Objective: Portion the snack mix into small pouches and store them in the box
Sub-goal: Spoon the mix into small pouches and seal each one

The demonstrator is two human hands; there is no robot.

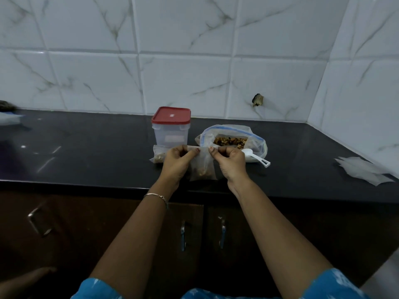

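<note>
Fingers (191, 153): thumb and forefinger of each hand are pressed together on the top strip of a small clear pouch (204, 169), and the two pinches sit close together near its middle.
Left hand (176, 162): grips the left part of the pouch mouth; I take it to be steadying the strip.
Right hand (232, 162): pinches the right part of the same edge, which looks like pressing the seal closed.
Small pouch: hangs upright from the pinch above the front of the table (97, 152), with a little mix settled in its bottom. Holding it upright likely keeps the mix clear of the seal.
Filled pouch (158, 157): lies flat just left of the left hand, in front of the box, and seems parked there until boxing.
Box (171, 132): stands behind the hands with its red lid (171, 115) on, so nothing can go in until that comes off. I cannot tell whether anything is inside.
Zip bag (254, 145): sits just right of the box, mouth open, with the snack mix (230, 141) showing, ready for more scooping.
Scoop (257, 157): white, lying against the bag's front with its handle pointing toward the right front, which leaves both hands free.
Empty pouches (364, 170): a loose pile well off to the right, near the wall.
</note>
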